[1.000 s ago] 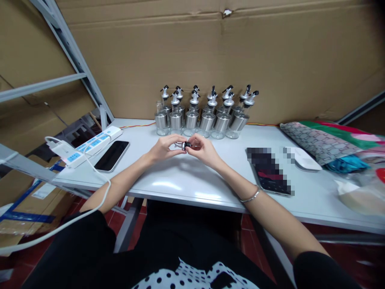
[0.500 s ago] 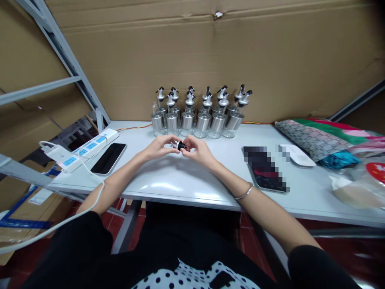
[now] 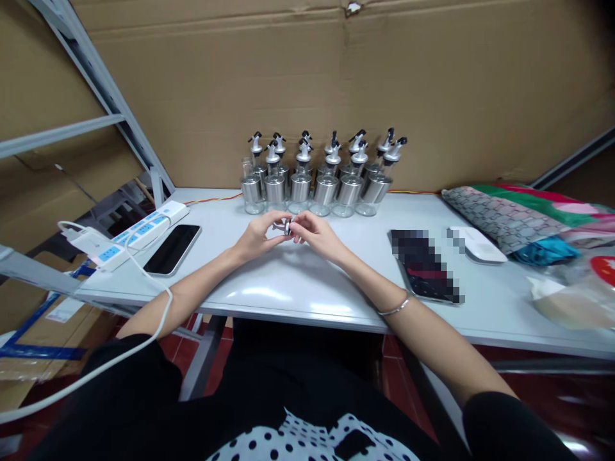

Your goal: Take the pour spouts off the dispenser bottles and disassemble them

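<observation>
spout (image 3: 289,226) is up over the table (image 3: 307,282), between the two hands, and it lies on its side. the left hand (image 3: 255,238) has it pinched, thumb below and fingers above, with the thin silver end pointing in at the palm. the right hand (image 3: 321,238) has its fingers bent and its tips at the dark end. i can't tell if those tips pinch it or just touch it (they hide that part).

to do this bit well, i think the left hand should be the one that stays still, tight but not too tight. the right hand can then do the small, soft moves with its fingertips. it may be slippy (shiny things often are), so a low hold over the table seems safe. pushing hard on the thin end could bend it, i guess, so it's better to hold the fat middle.

the bottles (image 3: 300,189) stand close behind the hands, so elbows and knuckles should go gently. one bottle (image 3: 250,190), at the left end of the front row, has no top on.
</observation>
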`<control>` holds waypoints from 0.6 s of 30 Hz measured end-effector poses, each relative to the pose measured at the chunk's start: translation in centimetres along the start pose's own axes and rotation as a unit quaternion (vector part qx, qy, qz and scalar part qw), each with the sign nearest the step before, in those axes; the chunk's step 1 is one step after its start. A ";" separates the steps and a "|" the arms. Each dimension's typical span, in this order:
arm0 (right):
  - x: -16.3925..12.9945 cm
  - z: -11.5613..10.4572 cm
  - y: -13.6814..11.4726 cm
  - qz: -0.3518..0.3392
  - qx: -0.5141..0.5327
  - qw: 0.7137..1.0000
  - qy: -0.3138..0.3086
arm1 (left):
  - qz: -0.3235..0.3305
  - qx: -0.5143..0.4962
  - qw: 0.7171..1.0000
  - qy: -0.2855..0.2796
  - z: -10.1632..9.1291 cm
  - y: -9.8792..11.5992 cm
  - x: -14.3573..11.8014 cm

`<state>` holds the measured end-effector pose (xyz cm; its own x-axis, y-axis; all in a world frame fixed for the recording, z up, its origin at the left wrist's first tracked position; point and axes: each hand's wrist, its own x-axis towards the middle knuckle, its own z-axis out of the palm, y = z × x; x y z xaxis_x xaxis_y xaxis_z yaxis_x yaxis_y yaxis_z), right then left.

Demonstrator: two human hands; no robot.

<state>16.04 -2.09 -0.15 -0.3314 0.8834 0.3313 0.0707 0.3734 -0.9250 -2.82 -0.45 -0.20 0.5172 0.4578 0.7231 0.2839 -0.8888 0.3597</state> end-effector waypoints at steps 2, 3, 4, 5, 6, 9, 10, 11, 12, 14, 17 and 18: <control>0.0 0.2 0.2 0.016 0.037 0.999 -0.010 | 0.038 0.012 0.999 -0.007 0.3 0.1 -0.1; 0.0 0.3 0.2 0.021 0.045 0.999 -0.013 | 0.050 0.018 0.999 -0.010 0.4 0.1 -0.2; 0.0 0.3 0.2 0.025 0.045 0.999 -0.013 | 0.058 0.025 0.998 -0.012 0.3 0.0 -0.2; 0.0 0.3 0.1 0.029 0.041 0.999 -0.013 | 0.065 0.035 0.997 -0.014 0.3 -0.1 -0.1; 0.0 0.3 0.0 0.033 0.035 0.999 -0.011 | 0.073 0.048 0.996 -0.017 0.1 -0.1 -0.1; -0.2 0.2 -0.6 0.046 0.030 0.998 -0.014 | 0.108 0.098 0.989 -0.020 -0.4 -0.4 0.1; -0.3 0.2 -0.9 0.050 0.032 0.998 -0.021 | 0.116 0.115 0.986 -0.018 -0.5 -0.5 0.1; -0.4 0.2 -1.1 0.054 0.033 0.998 -0.030 | 0.120 0.132 0.984 -0.017 -0.7 -0.5 0.1; -0.4 0.2 -1.2 0.057 0.031 0.997 -0.036 | 0.119 0.146 0.982 -0.019 -0.8 -0.5 0.1; -0.5 0.3 -1.3 0.071 0.020 0.997 -0.032 | 0.114 0.167 0.979 -0.033 -1.0 -0.3 0.1; -0.4 0.4 -1.1 0.098 -0.021 0.995 -0.004 | 0.125 0.182 0.974 -0.050 -0.8 0.2 0.2; -0.4 0.4 -1.0 0.106 -0.044 0.993 0.004 | 0.129 0.188 0.972 -0.051 -0.7 0.4 0.3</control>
<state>15.73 -2.91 0.55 -0.2923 0.9469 0.1337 0.2192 0.2024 -0.9545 -3.10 -0.70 0.52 0.6823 0.2367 0.6917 0.3996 -0.9131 -0.0817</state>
